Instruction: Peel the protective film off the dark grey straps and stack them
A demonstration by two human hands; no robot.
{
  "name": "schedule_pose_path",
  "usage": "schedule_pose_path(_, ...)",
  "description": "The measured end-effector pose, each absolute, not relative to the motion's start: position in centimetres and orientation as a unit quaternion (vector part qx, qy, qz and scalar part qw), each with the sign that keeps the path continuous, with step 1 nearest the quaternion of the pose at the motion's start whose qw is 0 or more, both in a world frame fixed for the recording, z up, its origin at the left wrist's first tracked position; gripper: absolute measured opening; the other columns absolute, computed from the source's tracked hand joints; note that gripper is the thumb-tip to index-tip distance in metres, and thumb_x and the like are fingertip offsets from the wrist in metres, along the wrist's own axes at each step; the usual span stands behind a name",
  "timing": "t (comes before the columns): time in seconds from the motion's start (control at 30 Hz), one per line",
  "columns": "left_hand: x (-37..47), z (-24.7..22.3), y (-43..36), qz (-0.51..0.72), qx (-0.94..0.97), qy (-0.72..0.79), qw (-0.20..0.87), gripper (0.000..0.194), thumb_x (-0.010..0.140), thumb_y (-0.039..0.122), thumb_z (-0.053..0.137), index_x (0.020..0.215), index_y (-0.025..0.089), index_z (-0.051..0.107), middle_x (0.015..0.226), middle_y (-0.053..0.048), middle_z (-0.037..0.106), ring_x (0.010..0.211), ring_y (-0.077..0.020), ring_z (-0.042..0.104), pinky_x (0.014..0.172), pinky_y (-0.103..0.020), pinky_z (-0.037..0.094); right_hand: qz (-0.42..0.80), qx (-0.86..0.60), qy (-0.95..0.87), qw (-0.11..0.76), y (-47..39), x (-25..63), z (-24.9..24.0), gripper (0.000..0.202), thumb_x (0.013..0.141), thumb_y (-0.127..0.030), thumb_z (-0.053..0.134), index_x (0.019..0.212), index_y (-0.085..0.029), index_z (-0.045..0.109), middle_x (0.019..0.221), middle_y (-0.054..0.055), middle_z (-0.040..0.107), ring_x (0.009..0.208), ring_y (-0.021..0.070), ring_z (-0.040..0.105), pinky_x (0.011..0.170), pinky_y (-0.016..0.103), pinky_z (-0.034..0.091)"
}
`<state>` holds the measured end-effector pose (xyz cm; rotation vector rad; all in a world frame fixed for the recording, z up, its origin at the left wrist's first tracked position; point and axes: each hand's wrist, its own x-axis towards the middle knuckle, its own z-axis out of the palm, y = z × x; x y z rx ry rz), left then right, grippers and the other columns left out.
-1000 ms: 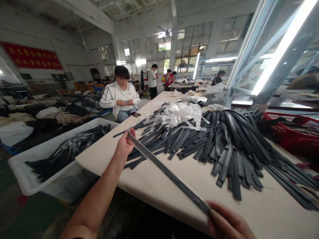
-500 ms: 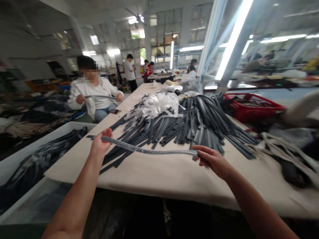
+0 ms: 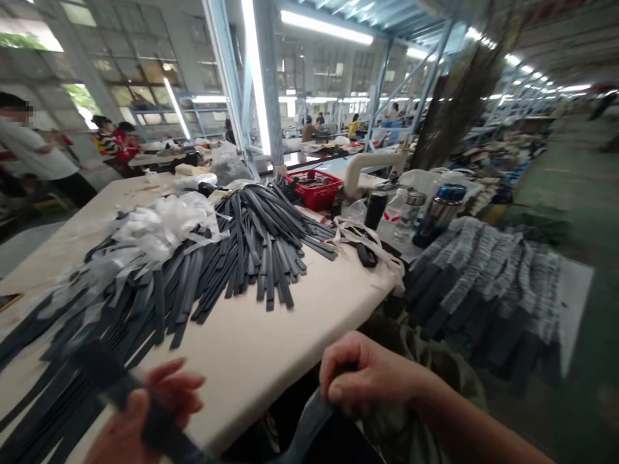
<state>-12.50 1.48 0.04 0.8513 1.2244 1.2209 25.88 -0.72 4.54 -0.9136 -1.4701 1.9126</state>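
A dark grey fabric strip [image 3: 309, 419] runs between my two hands, sagging below the table's front edge. My left hand [image 3: 149, 412], blurred at the lower left, has the strip between thumb and fingers, with one end sticking out beyond it. Curled into a fist, my right hand [image 3: 358, 377] grips the other part of the strip just off the table edge. Behind them, a pile of dark grey strips [image 3: 261, 225] is fanned over the cream table [image 3: 309, 309], with white translucent strips [image 3: 164, 225] heaped on its left part.
A red basket [image 3: 316, 193] stands behind the pile. At the right are pale straps [image 3: 372, 245], a plastic bottle [image 3: 393, 209] and a steel flask [image 3: 442, 206]. Bundled strips [image 3: 483, 290] lie lower right. A person [image 3: 39, 148] stands far left.
The view has swung to the right. My hands have come closer to my body, and the strip, earlier stretched over the table, now sags between them. The seated person is out of view.
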Motion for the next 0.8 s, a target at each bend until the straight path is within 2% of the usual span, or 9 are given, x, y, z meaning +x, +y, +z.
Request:
schedule_pose_path(0.07, -5.4, 0.5, 0.3, 0.477, 0.392, 0.509, 0.6, 0.053, 0.07, 0.071, 0.066, 0.098, 0.025, 0.069, 0.084, -0.009, 0.077, 0.067, -0.0278, 0.067, 0.06, -0.041, 0.055, 0.764, -0.265, -0.525, 0.265, -1.5, 24.8, 4.6, 0.043, 0.069, -0.046, 0.084, 0.09, -0.01, 0.073, 0.072, 0.001, 0.066, 0.058, 0.0065, 0.06, 0.054, 0.013, 0.049)
schedule_pose_path(0.13, -0.2, 0.9, -0.6, 0.425, 0.42, 0.459, 0.657, 0.059, 0.073, 0.071, 0.065, 0.099, 0.019, 0.07, 0.091, -0.013, 0.077, 0.077, -0.0284, 0.069, 0.07, -0.04, 0.057, 0.774, -0.212, -0.528, 0.277, -1.9, 24.1, 4.3, 0.049, 0.07, -0.047, 0.084, 0.099, -0.01, 0.073, 0.078, 0.003, 0.068, 0.067, 0.0091, 0.064, 0.064, 0.017, 0.053)
schedule_pose_path(0.23, 3.4, 0.8, -1.6, 0.351, 0.459, 0.408, 0.707, 0.058, 0.084, 0.067, 0.054, 0.103, 0.015, 0.069, 0.092, -0.013, 0.076, 0.084, -0.0265, 0.07, 0.08, -0.037, 0.055, 0.669, -0.24, -0.607, 0.357, -1.8, 24.1, 3.8, 0.039, 0.089, -0.047, 0.067, 0.106, -0.012, 0.073, 0.076, 0.003, 0.065, 0.066, 0.0095, 0.062, 0.063, 0.018, 0.052)
schedule_pose_path(0.3, 4.1, 0.7, -2.1, 0.328, 0.474, 0.404, 0.71, 0.058, 0.089, 0.065, 0.047, 0.102, 0.012, 0.069, 0.087, -0.012, 0.075, 0.08, -0.0238, 0.069, 0.076, -0.034, 0.054, 0.542, -0.286, -0.675, 0.411, -1.4, 24.5, 3.6, 0.037, 0.097, -0.046, 0.055, 0.104, -0.015, 0.075, 0.079, 0.004, 0.064, 0.069, 0.011, 0.062, 0.065, 0.021, 0.052)
schedule_pose_path(0.4, 4.7, 0.6, -2.6, 0.3, 0.474, 0.383, 0.734, 0.06, 0.092, 0.064, 0.043, 0.104, 0.011, 0.067, 0.084, -0.013, 0.075, 0.069, -0.0199, 0.068, 0.064, -0.029, 0.052, 0.466, -0.299, -0.708, 0.438, -0.7, 25.0, 3.4, 0.036, 0.098, -0.046, 0.053, 0.104, -0.018, 0.076, 0.112, 0.01, 0.065, 0.104, 0.0188, 0.063, 0.094, 0.032, 0.05)
schedule_pose_path(0.5, 5.2, 0.4, -2.7, 0.266, 0.483, 0.351, 0.757, 0.06, 0.091, 0.066, 0.043, 0.105, 0.011, 0.064, 0.079, -0.011, 0.074, 0.059, -0.0167, 0.065, 0.054, -0.025, 0.047, 0.545, -0.271, -0.663, 0.436, -0.1, 25.1, 3.3, 0.037, 0.097, -0.049, 0.055, 0.107, -0.02, 0.076, 0.141, 0.009, 0.055, 0.131, 0.0236, 0.05, 0.111, 0.038, 0.036)
schedule_pose_path(0.6, 5.4, 0.0, -2.7, 0.235, 0.504, 0.335, 0.761, 0.064, 0.092, 0.066, 0.037, 0.111, 0.011, 0.062, 0.077, -0.011, 0.072, 0.055, -0.0151, 0.063, 0.052, -0.024, 0.044, 0.62, -0.257, -0.601, 0.434, 0.3, 24.6, 3.1, 0.039, 0.095, -0.051, 0.057, 0.108, -0.019, 0.075, 0.134, 0.009, 0.062, 0.121, 0.0228, 0.058, 0.105, 0.037, 0.043)
schedule_pose_path(0.7, 5.2, -0.4, -2.6, 0.288, 0.528, 0.332, 0.727, 0.068, 0.088, 0.07, 0.042, 0.124, 0.015, 0.056, 0.093, -0.012, 0.072, 0.063, -0.016, 0.064, 0.055, -0.024, 0.045, 0.63, -0.3, -0.557, 0.451, 0.6, 23.6, 2.7, 0.042, 0.092, -0.053, 0.06, 0.109, -0.017, 0.074, 0.102, 0.006, 0.074, 0.088, 0.0159, 0.067, 0.081, 0.027, 0.052)
schedule_pose_path(0.8, 4.9, -0.7, -2.4, 0.346, 0.567, 0.402, 0.631, 0.053, 0.086, 0.062, 0.056, 0.116, 0.019, 0.061, 0.098, -0.008, 0.07, 0.074, -0.018, 0.063, 0.063, -0.026, 0.046, 0.604, -0.341, -0.546, 0.469, 0.8, 22.5, 2.5, 0.048, 0.09, -0.056, 0.061, 0.108, -0.014, 0.075, 0.072, 0.0, 0.069, 0.058, 0.0098, 0.058, 0.06, 0.021, 0.049)
